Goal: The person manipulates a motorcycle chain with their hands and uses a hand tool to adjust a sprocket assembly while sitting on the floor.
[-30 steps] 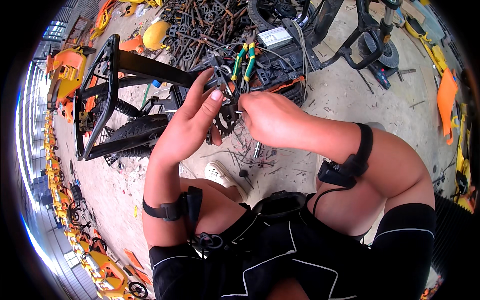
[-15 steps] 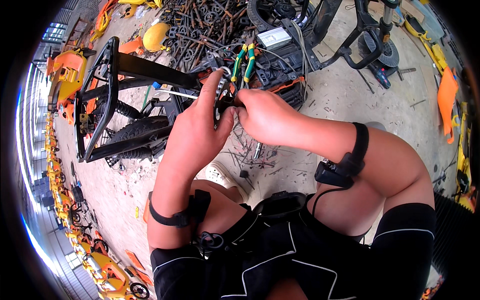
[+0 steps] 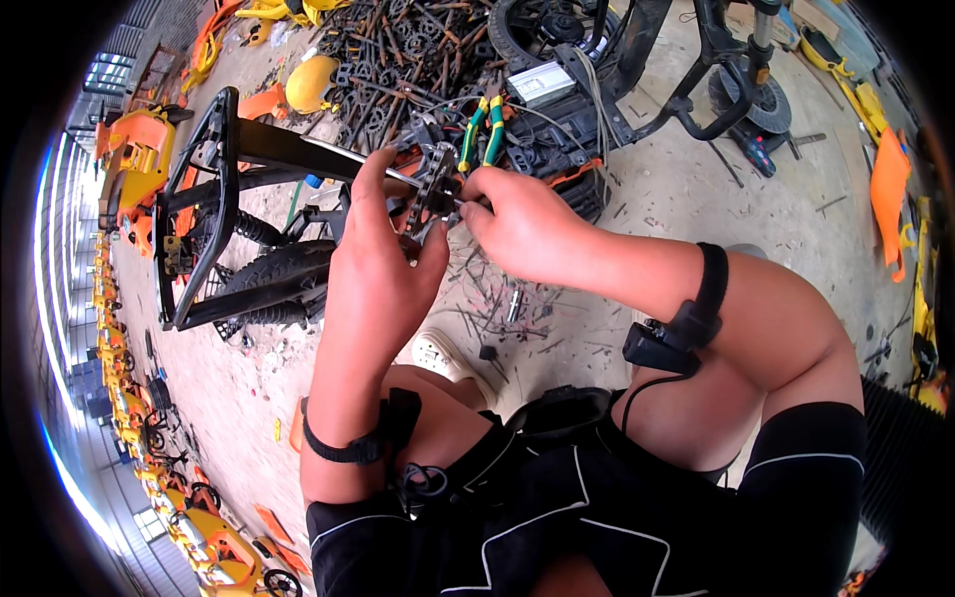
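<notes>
Black toothed part [image 3: 438, 191] comes clearer as left hand [image 3: 383, 254] parts from right hand [image 3: 517, 214]

From my end, the largest thing near the hands is the black frame [image 3: 279, 147] on the left, with the scrap pile [image 3: 398, 45] beyond. Half a second ago the left thumb met the right fingertips and hid much of the toothed part; now I see a gap there, and more of the part shows. I read this as a changed hold on the same work.

The left hand is half open, index finger and thumb spread at the part's left side; its other fingertips are hidden, so I cannot tell whether they grip. The right hand is folded, its fingertips pinched on the part's right side. The toothed part sits between both hands, above the floor.

Smallest, a silver rod [image 3: 338, 151] runs behind the left index finger toward the part, steeper than the pale rod seen half a second ago.
</notes>
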{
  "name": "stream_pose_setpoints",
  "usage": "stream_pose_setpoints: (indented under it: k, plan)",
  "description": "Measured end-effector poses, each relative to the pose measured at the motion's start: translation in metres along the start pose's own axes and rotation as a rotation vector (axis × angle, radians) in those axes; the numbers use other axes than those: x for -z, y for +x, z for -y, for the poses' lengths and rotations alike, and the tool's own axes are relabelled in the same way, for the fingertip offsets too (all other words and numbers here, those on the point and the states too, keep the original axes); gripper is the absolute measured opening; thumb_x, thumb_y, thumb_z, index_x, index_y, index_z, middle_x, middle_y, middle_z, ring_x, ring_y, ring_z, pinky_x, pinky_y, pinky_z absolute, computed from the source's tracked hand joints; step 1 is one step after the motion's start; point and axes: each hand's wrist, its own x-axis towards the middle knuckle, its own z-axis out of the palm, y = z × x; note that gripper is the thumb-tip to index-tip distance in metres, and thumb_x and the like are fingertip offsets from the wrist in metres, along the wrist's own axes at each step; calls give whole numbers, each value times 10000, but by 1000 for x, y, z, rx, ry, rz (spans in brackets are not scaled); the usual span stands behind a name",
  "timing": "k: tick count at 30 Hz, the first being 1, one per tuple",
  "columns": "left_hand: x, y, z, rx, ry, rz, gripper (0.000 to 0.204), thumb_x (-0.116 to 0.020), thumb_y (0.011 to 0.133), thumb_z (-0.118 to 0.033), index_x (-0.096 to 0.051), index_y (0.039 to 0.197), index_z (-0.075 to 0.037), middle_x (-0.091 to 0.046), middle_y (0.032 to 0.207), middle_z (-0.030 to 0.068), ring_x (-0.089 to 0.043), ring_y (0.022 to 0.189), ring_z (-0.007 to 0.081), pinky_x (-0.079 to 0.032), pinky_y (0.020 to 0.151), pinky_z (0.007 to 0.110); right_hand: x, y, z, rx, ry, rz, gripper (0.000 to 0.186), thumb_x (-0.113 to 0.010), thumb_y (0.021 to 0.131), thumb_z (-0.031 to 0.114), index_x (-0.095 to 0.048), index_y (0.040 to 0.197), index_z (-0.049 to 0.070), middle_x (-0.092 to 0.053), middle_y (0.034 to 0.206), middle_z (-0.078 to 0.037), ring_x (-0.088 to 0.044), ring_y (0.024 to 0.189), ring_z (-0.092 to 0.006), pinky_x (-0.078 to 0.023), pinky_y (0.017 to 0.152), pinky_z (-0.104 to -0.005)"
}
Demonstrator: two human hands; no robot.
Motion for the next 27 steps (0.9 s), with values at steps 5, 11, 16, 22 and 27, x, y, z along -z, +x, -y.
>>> stream_pose_setpoints:
  k: [5,11,16,22,27]
  plan:
    - [2,0,8,77,141,10,563,-768,896,-62,-493,1386,-25,-680,1105,171,-730,816,285,-576,707,385,1,3,1,-38,31,14,244,-635,1012,199,-655,1099,-29,-688,853,-198,-690,787,-340,-521,729,-450]
    - [2,3,8,64,223,-49,213,-776,883,-89,-640,1033,-20,-695,933,162,-696,780,358,-552,681,445,0,5,3,-55,42,31,258,-650,1008,202,-671,1108,-35,-704,873,-201,-695,792,-325,-530,739,-436]
    - [4,3,1,31,298,-115,181,-784,892,-136,-688,1018,-49,-716,899,124,-700,731,334,-555,680,428,-3,5,2,-54,40,58,276,-651,999,199,-689,1119,-47,-729,927,-205,-711,836,-325,-545,785,-423]
    - [-3,5,2,-1,193,-115,288,-761,882,-50,-699,1163,-33,-718,989,151,-720,854,313,-567,749,420,-2,5,4,-139,105,107,273,-637,1004,193,-691,1109,-53,-735,932,-159,-704,819,-266,-547,767,-398]
    - [-5,7,4,-28,99,-85,381,-733,872,36,-677,1243,-29,-697,1037,146,-705,885,274,-570,766,376,-1,9,4,-231,237,106,251,-618,1023,180,-678,1112,-46,-714,897,-90,-660,767,-165,-532,678,-341]
